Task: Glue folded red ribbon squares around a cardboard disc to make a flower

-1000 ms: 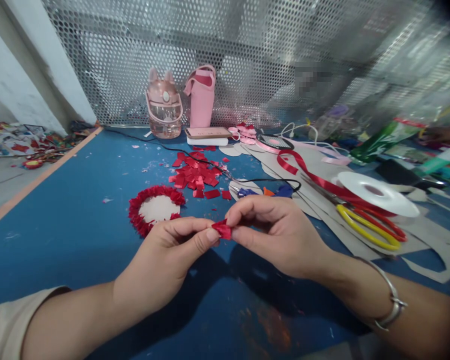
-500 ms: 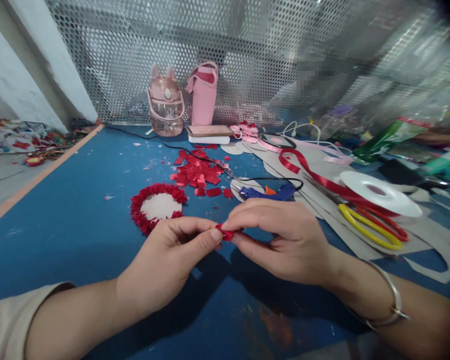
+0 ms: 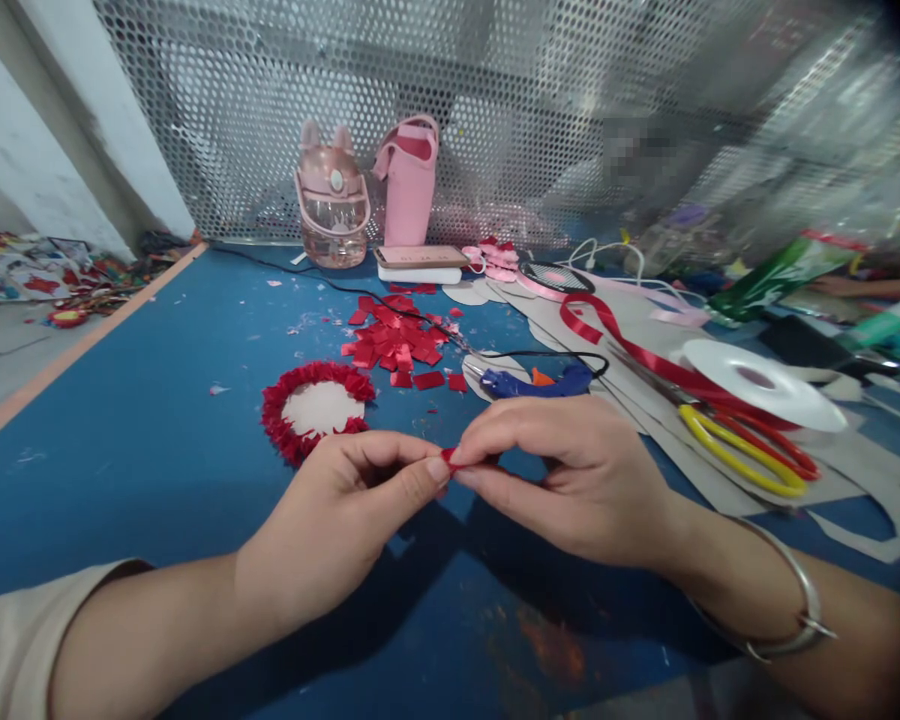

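A small red ribbon piece (image 3: pixel 450 457) is pinched between both hands, mostly covered by the fingertips. My left hand (image 3: pixel 345 520) grips its left side with thumb and forefinger. My right hand (image 3: pixel 570 480) is closed on its right side, the fingertips nearly touching those of the left. Behind my left hand lies a pale disc (image 3: pixel 322 408) ringed with ruffled red ribbon (image 3: pixel 276 412). Farther back is a loose pile of red ribbon pieces (image 3: pixel 397 335). A blue glue gun (image 3: pixel 532 382) lies just beyond my right hand.
On the right are yellow and red-handled scissors (image 3: pixel 742 450), a white ribbon spool (image 3: pixel 761 385) and grey card sheets (image 3: pixel 690 460). At the back stand a clear bottle (image 3: pixel 334 215), a pink holder (image 3: pixel 409 190) and a phone (image 3: pixel 420 258). A black cable (image 3: pixel 330 283) crosses the blue table (image 3: pixel 195 400).
The fingertips of my right hand have closed further over the red ribbon piece, and less of it shows. My left hand has hardly moved.
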The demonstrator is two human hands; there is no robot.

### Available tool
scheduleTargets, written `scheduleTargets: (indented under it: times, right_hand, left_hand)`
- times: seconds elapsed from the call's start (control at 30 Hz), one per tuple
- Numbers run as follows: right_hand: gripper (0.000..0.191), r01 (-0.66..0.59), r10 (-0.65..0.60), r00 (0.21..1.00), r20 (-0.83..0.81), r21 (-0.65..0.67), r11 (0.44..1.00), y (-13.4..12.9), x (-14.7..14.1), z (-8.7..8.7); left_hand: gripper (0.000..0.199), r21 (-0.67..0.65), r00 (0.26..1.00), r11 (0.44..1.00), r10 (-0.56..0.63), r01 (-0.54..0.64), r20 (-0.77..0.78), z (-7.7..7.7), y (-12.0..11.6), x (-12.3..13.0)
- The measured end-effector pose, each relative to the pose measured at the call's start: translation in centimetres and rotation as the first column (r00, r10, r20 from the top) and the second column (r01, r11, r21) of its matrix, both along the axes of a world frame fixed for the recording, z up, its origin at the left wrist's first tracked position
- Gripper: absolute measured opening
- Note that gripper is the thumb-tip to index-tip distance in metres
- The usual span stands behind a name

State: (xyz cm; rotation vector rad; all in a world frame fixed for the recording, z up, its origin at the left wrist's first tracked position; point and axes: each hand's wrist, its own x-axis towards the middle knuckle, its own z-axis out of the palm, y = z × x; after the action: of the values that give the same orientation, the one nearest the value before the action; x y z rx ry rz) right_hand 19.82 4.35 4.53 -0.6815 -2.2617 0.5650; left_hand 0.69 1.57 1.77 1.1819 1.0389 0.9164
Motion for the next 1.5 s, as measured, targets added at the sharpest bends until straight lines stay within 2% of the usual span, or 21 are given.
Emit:
scheduleTargets:
  times: [0.07, 0.13, 0.2, 0.27, 0.33, 0.4, 0.57, 0.63, 0.73, 0.83, 0.97, 1.03, 1.17, 1.3, 1.4, 1.5]
  right_hand:
    - [0.009, 0.059, -0.059, 0.998, -0.002, -0.053, 0.997, 0.0, 0.0, 0.1]
    - [0.008, 0.117, -0.118, 0.993, 0.000, -0.137, 0.984, 0.0, 0.0, 0.2]
    - [0.007, 0.149, -0.152, 0.988, 0.005, -0.225, 0.963, 0.0, -0.1, 0.3]
    - [0.006, 0.159, -0.166, 0.986, 0.002, -0.297, 0.942, 0.0, -0.3, 0.2]
    - [0.006, 0.159, -0.172, 0.985, -0.009, -0.333, 0.929, -0.1, -0.4, 0.1]
    - [0.006, 0.164, -0.181, 0.983, -0.022, -0.324, 0.932, -0.2, -0.4, 0.0]
    - [0.008, 0.166, -0.172, 0.985, -0.008, -0.228, 0.959, -0.3, -0.4, -0.1]
    - [0.008, 0.151, -0.154, 0.988, 0.007, -0.252, 0.956, -0.3, -0.5, -0.2]
    - [0.006, 0.118, -0.153, 0.986, -0.062, -0.384, 0.916, -0.4, -0.6, -0.4]
    - [0.026, 0.055, -0.161, 0.971, -0.178, -0.488, 0.871, -0.5, -0.7, -0.9]
    - [0.035, 0.052, -0.152, 0.964, -0.218, -0.404, 0.913, -0.7, -0.9, -1.5]
    - [0.032, 0.053, -0.173, 0.945, -0.277, -0.392, 0.918, -0.5, -0.8, -1.5]
    - [0.011, 0.050, -0.206, 0.894, -0.398, -0.368, 0.928, 0.4, -0.1, -1.2]
    - [0.025, 0.076, -0.118, 0.977, -0.180, -0.226, 0.971, 0.7, 0.4, -0.7]
    - [0.039, -0.031, 0.031, 1.000, -0.006, -0.154, 0.988, 0.7, 0.4, -0.3]
    - [0.029, -0.127, 0.141, 0.988, 0.063, -0.183, 0.975, 0.8, 0.3, 0.0]
  left_hand:
    - [0.021, 0.067, 0.995, 0.994, 0.085, -0.081, -0.053, -0.1, 0.0, 0.0]
    - [0.024, 0.206, 0.976, 0.969, 0.169, -0.140, -0.135, -0.2, -0.1, 0.0]
    - [0.021, 0.382, 0.955, 0.919, 0.196, -0.100, -0.222, -0.3, -0.2, -0.2]
    - [0.020, 0.508, 0.941, 0.861, 0.179, -0.009, -0.287, -0.4, -0.4, -0.4]
    - [0.020, 0.557, 0.931, 0.829, 0.169, 0.043, -0.323, -0.3, -0.6, -0.5]
    - [0.017, 0.565, 0.921, 0.823, 0.181, 0.051, -0.346, -0.3, -0.7, -0.5]
    - [0.012, 0.520, 0.921, 0.854, 0.182, 0.026, -0.344, 0.0, -0.4, -0.4]
    - [0.010, 0.497, 0.924, 0.868, 0.169, 0.026, -0.344, 0.0, -0.2, -0.4]
    - [0.011, 0.457, 0.923, 0.889, 0.152, 0.028, -0.352, 0.0, -0.2, -0.3]
    - [0.014, 0.384, 0.925, 0.923, 0.116, 0.034, -0.361, -0.1, -0.4, -0.4]
    - [0.024, 0.260, 0.929, 0.963, 0.031, 0.071, -0.370, 0.0, -0.6, -0.4]
    - [0.027, 0.165, 0.949, 0.984, -0.016, 0.071, -0.315, 0.0, -0.6, -0.3]
    - [0.030, 0.011, 0.980, 0.999, -0.037, 0.040, -0.197, -0.1, -0.3, 0.0]
    - [0.030, -0.034, 0.985, 0.998, -0.050, 0.045, -0.167, -0.3, -0.3, 0.1]
    - [0.031, -0.035, 0.983, 0.997, -0.073, 0.068, -0.167, -0.3, -0.2, 0.1]
    - [0.033, -0.023, 0.983, 0.995, -0.099, 0.097, -0.154, -0.2, -0.3, 0.1]
